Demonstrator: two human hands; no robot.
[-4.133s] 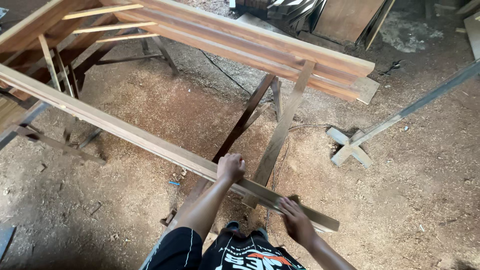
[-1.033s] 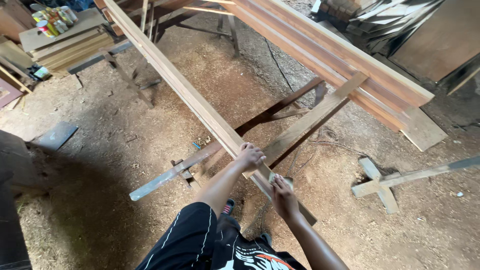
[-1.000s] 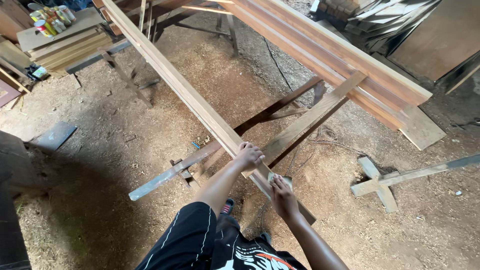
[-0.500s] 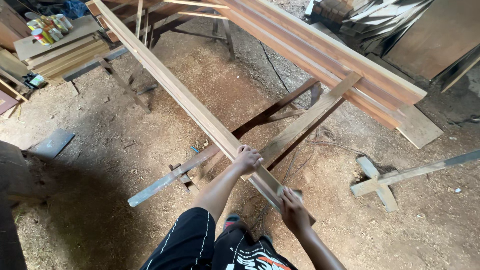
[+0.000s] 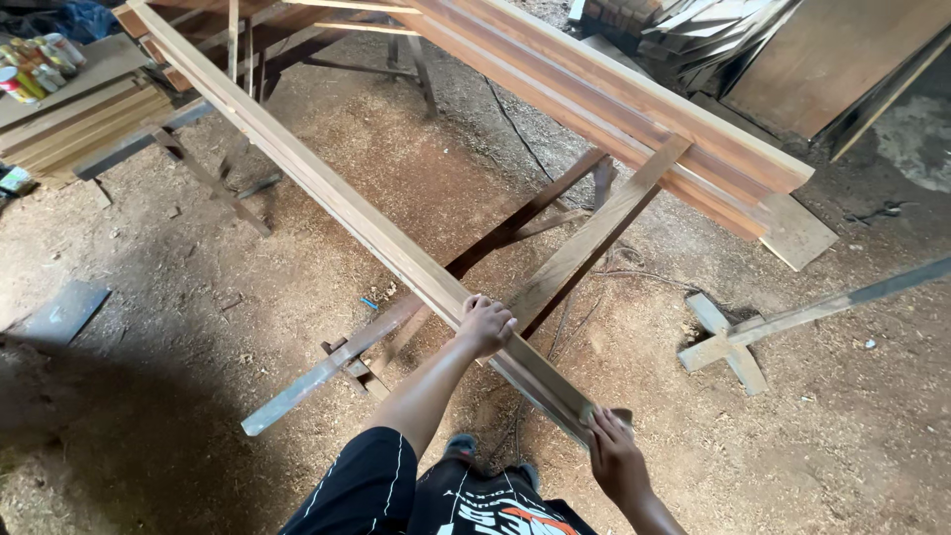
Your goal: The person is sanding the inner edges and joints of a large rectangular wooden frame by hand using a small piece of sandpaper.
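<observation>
Sawdust floor (image 5: pixel 158 327) under everything, and across it one long wooden plank (image 5: pixel 327 203) running diagonally from the far upper left down to the near end by the hands, propped on a cross beam (image 5: pixel 594 233) just right of its middle. Beyond the plank, a stack of boards (image 5: pixel 634 109) — well apart. On the plank: left hand (image 5: pixel 484 326) clasped over the upper edge — right hand (image 5: pixel 614 460) closed on the very end.
</observation>
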